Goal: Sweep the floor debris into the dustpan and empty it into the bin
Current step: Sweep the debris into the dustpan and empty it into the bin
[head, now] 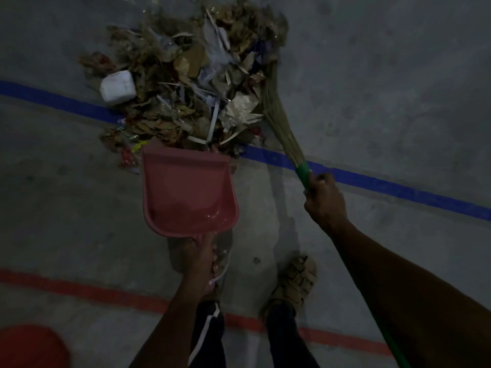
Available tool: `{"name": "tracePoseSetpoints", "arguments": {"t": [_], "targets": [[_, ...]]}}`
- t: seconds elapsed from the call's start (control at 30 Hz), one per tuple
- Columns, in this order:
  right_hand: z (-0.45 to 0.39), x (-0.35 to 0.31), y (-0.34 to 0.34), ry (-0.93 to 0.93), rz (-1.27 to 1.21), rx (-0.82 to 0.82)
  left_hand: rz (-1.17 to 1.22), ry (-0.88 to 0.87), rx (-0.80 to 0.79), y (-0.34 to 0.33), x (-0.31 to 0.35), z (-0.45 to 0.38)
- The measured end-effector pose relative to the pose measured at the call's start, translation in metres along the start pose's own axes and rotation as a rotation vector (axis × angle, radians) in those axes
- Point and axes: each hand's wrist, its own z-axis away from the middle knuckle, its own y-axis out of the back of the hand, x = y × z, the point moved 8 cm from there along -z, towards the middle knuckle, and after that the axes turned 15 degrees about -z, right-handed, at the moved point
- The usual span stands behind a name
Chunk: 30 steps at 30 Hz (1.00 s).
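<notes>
Left hand (202, 257) grips the pink dustpan (186, 192), its handle hidden; right hand (322, 199) grips the broom (279, 120), whose bristle tips blur behind the debris pile (186, 83).

Dim grey concrete floor (372, 75), mottled with dark stains; 1 blue painted line (385, 181) crossing diagonally beyond the hands, 1 red line (106, 293) running nearer, behind them; low, murky light throughout

Pink dustpan (186, 192) lies empty, mouth touching the debris pile (191, 75) (leaves, paper scraps).
</notes>
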Motion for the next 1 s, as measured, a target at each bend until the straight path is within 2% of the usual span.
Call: {"name": "tracePoseSetpoints", "arguments": {"t": [0.13, 0.33, 0.57, 0.73, 0.87, 1.0], "targets": [[0.045, -0.002, -0.007, -0.051, -0.032, 0.073, 0.043, 0.041, -0.020, 0.026, -0.014, 0.007], [0.107, -0.017, -0.002, -0.017, -0.035, 0.209, 0.040, 0.121, -0.068, 0.066, -0.026, 0.012], [0.104, -0.046, -0.016, 0.046, -0.079, 0.261, -0.086, 0.198, -0.161, 0.096, -0.046, -0.011], [0.081, -0.062, -0.044, 0.078, -0.087, 0.219, -0.153, 0.256, -0.205, 0.101, -0.074, -0.023], [0.057, -0.079, -0.069, 0.142, 0.011, 0.108, -0.118, 0.321, -0.279, 0.096, -0.099, -0.033], [0.031, -0.073, -0.085, 0.062, 0.132, 0.030, -0.052, 0.363, -0.307, 0.087, -0.113, -0.043]]}}
